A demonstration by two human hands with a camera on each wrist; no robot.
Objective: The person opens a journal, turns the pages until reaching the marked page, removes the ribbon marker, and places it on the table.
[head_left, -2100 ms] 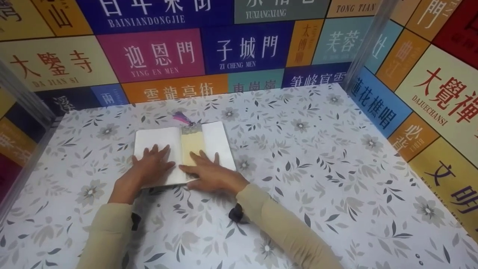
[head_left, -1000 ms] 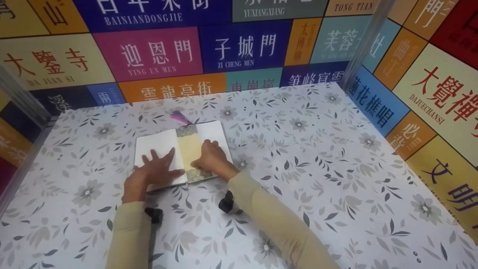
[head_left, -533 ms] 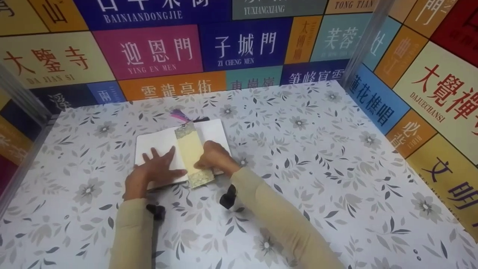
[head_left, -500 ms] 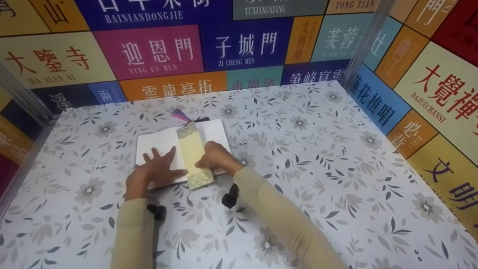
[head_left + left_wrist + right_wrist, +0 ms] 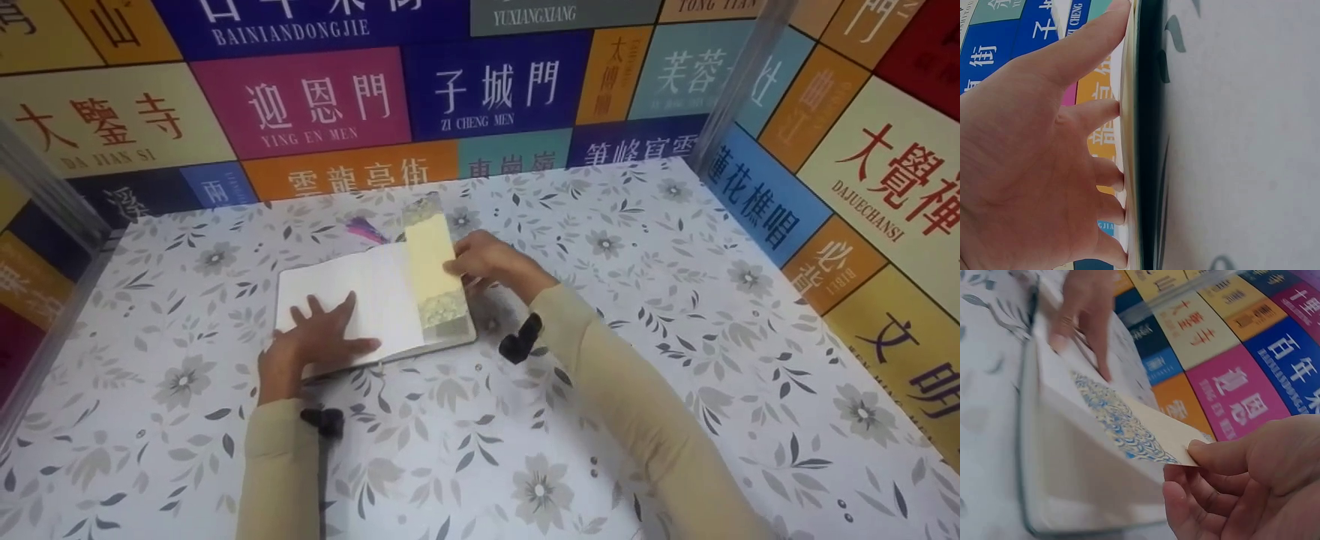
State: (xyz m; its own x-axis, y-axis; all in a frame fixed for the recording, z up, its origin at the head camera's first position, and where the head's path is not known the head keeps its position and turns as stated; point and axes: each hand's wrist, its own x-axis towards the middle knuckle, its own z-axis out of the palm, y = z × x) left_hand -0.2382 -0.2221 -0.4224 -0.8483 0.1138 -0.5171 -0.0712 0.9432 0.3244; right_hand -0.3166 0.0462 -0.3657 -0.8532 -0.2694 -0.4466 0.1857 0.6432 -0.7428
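A notebook (image 5: 337,300) lies spread on the table with blank white pages. My left hand (image 5: 319,334) rests on its left page, fingers spread; in the left wrist view the fingertips (image 5: 1112,174) touch the page beside the dark cover edge. My right hand (image 5: 495,262) pinches the edge of a cream bookmark (image 5: 435,255) with patterned ends, held over the right page. In the right wrist view, thumb and fingers grip the bookmark (image 5: 1165,430), whose near end shows a blue and yellow wave pattern. A purple tassel (image 5: 365,231) shows behind the notebook's back edge.
A white floral cloth (image 5: 637,300) covers the table around the notebook. Colourful panels (image 5: 300,105) with Chinese lettering stand along the back and sides. Black wrist devices (image 5: 521,339) sit below both sleeves. A thin ribbon (image 5: 381,386) hangs from the notebook's front edge.
Earlier both hands lay spread on the notebook. My right hand then pinched the bookmark, tilted it toward the front edge, and carried it right and away. My left hand stays on the left page.
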